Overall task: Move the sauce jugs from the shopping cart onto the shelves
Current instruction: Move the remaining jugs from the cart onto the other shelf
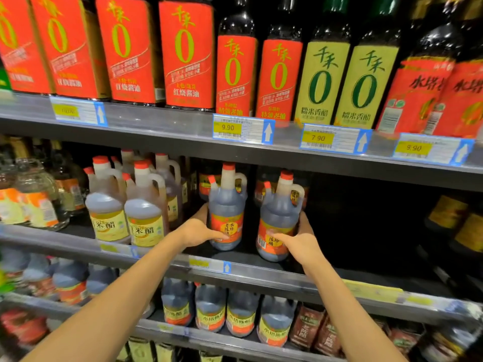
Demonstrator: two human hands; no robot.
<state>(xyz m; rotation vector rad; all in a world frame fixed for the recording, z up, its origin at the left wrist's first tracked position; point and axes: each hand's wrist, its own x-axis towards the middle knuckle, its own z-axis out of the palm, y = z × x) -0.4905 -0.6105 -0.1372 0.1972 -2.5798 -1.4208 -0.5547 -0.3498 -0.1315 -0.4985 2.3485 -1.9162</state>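
Both arms reach in from the bottom of the frame to the middle shelf (261, 259) at centre. The left hand (200, 229) wraps its fingers around one dark sauce jug (226, 205), thumb across the red label. Just right of it, the right hand (300, 242) grasps a second dark jug (281, 218) the same way. Both jugs stand upright on the shelf, slightly apart. Pale vinegar jugs (125, 207) stand to the left, and price tags (243, 129) line the shelf edge above.
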